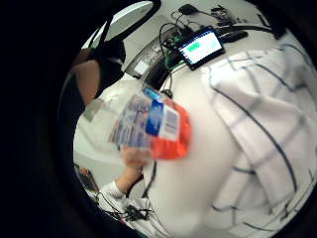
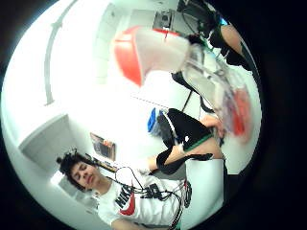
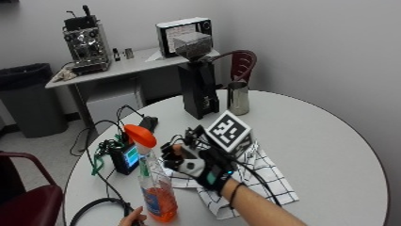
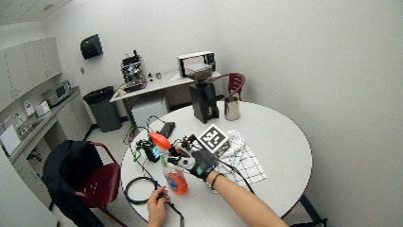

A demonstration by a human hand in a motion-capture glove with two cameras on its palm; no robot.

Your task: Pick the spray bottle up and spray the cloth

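Bottle (image 3: 155, 188), part-filled with orange liquid, is standing on the table (image 3: 325, 150) beside the checked cloth (image 3: 263, 181). Smooth plastic is being judged slippery and bottom-heavy; the neck is being favoured. The gloved hand (image 3: 200, 167) is being held alongside, fingers relaxed, gripping nothing.

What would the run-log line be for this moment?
phase: reaching | gloved right hand: beside spray bottle, fingers not closed round it | bottle: upright on table | cloth: flat, under the arm

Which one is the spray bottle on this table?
On the round white table, look at the near left edge, beside the checked cloth. The spray bottle stands upright by the gloved right hand: clear, orange liquid, orange trigger head, unlike the black grinder.
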